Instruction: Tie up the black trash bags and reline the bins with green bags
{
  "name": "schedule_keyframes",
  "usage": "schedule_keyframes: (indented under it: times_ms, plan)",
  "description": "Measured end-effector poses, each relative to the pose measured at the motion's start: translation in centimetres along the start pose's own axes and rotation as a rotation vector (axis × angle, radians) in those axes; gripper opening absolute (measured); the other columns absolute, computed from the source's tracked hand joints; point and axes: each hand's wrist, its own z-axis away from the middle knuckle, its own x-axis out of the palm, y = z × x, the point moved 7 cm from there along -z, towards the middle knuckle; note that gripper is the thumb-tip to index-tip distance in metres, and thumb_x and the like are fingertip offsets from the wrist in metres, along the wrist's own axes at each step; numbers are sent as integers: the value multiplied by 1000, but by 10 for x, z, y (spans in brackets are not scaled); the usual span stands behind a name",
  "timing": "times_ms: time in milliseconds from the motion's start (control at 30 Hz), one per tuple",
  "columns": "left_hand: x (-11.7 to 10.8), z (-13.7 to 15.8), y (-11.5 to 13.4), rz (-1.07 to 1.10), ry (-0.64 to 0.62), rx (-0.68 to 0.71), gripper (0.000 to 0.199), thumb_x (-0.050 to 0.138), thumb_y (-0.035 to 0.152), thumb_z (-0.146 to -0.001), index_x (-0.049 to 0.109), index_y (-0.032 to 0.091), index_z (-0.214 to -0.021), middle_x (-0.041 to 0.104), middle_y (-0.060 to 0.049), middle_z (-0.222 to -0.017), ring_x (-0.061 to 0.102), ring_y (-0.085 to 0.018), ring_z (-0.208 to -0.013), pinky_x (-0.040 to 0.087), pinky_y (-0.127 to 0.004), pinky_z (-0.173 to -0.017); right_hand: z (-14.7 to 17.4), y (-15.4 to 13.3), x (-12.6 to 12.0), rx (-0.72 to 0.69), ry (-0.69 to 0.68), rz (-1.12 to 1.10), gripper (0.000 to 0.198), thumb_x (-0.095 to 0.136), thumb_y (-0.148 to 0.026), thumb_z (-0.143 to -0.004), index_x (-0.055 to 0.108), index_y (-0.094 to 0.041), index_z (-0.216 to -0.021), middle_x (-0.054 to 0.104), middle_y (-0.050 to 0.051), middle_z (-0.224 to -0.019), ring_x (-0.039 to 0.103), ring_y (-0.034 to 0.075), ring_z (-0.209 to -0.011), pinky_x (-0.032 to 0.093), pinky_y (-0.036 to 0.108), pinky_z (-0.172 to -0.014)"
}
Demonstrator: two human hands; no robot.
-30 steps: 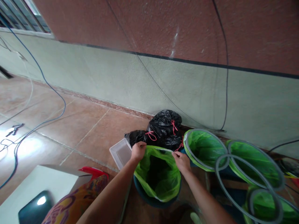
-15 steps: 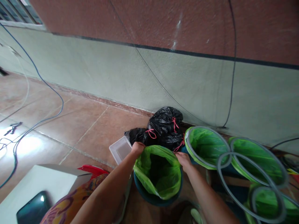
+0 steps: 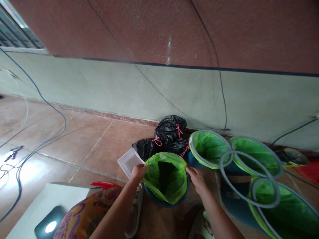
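Note:
In front of me a green bin liner [image 3: 165, 189] hangs inside a blue bin [image 3: 159, 200], its mouth spread wide and its upper edge standing above the bin's rim. My left hand [image 3: 138, 173] pinches the liner's left edge. On the opposite side my right hand [image 3: 196, 177] grips the right edge between thumb and fingers. The bottom of the liner is dark and cannot be made out. Just behind the bin sit several black garbage bags [image 3: 169, 130] tied with pink strings, and a clear plastic container [image 3: 129, 161] lies at their left.
Three lined bins stand at the right, including one near the wall [image 3: 210, 146]. A loose grey ring [image 3: 239, 191] rests across their rims. A white box [image 3: 37, 202] with a dark phone-like object [image 3: 50, 221] is at lower left. Cables [image 3: 50, 99] trail over the floor.
My hands have shifted slightly down the liner's sides, with both still holding its edge. The liner's mouth looks rounder. My view has turned, bringing more of the right-hand bins into sight.

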Motion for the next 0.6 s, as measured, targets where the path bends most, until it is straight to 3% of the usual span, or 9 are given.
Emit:
schedule_keyframes:
  times_ms: [167,233,300,467,600]
  plan:
    - [2,30,-18,76,21,-35,31,62,19,-81,67,9,-110,76,-11,-93,71,-18,-78,50,-20,-61,20,-17,7,-78,154,437,60,63,-43,-73,60,-8,-121,68,19,-116,64,31,-109,48,38,-94]
    - [0,40,-22,60,62,-32,31,63,16,-77,68,10,-108,76,-10,-92,71,-19,-78,50,-20,-61,29,-24,13,-118,193,608,66,63,-38,-76,51,-6,-132,61,21,-128,61,31,-115,46,37,-96]
    - [-2,46,-23,14,99,-32,30,63,15,-75,70,12,-104,76,-9,-89,71,-20,-78,50,-21,-61,39,-28,18,-139,208,731,60,59,-30,-81,48,-9,-136,58,20,-132,61,28,-116,47,34,-93]
    - [0,49,-23,-61,71,-62,29,63,17,-73,72,14,-100,76,-7,-88,71,-21,-82,48,-21,-61,50,-28,17,-113,189,932,34,43,-20,-90,59,-14,-120,69,15,-112,69,23,-96,48,31,-80]
    - [0,49,-23,-73,94,-18,30,61,16,-74,72,14,-102,76,-7,-86,71,-20,-79,47,-21,-60,50,-27,11,-112,185,962,30,39,-24,-93,67,-17,-100,73,14,-88,70,24,-76,47,34,-70]
